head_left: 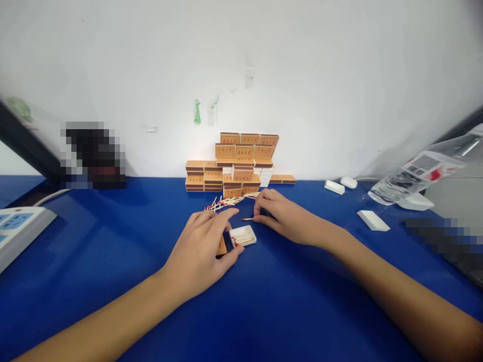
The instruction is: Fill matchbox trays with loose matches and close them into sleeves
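Note:
My left hand (pixel 204 246) rests on the blue table, its fingers closed around an orange matchbox sleeve (pixel 222 245). The white inner tray (pixel 243 235) sticks out of the sleeve to the right, with a few matches lying in it. My right hand (pixel 281 215) pinches a single red-tipped match (pixel 247 219) just above the tray. A loose pile of matches (pixel 226 202) lies on the table beyond both hands.
A stack of orange matchboxes (pixel 237 163) stands against the white wall. White trays (pixel 373 220) and a plastic water bottle (pixel 415 176) lie at the right. A white power strip (pixel 18 229) sits at the left edge. The blue table (pixel 113 241) spreads around.

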### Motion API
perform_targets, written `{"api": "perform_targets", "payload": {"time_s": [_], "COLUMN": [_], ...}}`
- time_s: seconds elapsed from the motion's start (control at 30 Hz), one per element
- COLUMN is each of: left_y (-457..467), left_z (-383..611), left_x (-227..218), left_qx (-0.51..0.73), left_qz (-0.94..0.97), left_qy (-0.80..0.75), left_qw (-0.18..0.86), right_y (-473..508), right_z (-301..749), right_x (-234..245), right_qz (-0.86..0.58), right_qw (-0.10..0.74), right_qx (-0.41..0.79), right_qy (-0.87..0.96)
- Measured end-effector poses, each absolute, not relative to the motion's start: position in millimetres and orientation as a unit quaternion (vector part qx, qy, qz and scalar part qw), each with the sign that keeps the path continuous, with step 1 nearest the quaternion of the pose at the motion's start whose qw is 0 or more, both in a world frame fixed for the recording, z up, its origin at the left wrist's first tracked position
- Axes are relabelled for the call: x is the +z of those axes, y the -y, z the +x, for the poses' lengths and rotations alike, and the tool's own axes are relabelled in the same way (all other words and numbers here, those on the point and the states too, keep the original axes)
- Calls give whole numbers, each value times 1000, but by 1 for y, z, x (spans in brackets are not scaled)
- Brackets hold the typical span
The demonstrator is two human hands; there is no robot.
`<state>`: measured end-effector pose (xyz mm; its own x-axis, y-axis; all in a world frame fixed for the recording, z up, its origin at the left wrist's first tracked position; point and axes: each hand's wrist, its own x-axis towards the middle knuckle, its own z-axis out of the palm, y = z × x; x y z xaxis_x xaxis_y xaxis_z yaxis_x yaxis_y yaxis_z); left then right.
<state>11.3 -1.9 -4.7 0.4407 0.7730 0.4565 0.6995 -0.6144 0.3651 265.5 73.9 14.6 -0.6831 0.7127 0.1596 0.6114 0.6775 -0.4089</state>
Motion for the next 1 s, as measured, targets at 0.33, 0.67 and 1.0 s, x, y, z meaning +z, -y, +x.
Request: {"api": "perform_targets", "payload": {"time_s": [0.33, 0.67, 1.0], "left_y": [6, 15, 6], "left_z": [14, 14, 12], "left_x": [-2, 0, -3], "left_qx": [299, 263, 296], "left_qz": [857, 907, 858], "left_qy": [-418, -312, -408], "left_qw": [41, 103, 99], "right_y": [-49, -91, -61], "right_z": [244, 197, 251], "right_x": [33, 27, 54], "right_qz": [-344, -324, -397], "right_qw": [221, 118, 127], "right_qx": [180, 202, 215], "right_qy": [895, 917, 883]}}
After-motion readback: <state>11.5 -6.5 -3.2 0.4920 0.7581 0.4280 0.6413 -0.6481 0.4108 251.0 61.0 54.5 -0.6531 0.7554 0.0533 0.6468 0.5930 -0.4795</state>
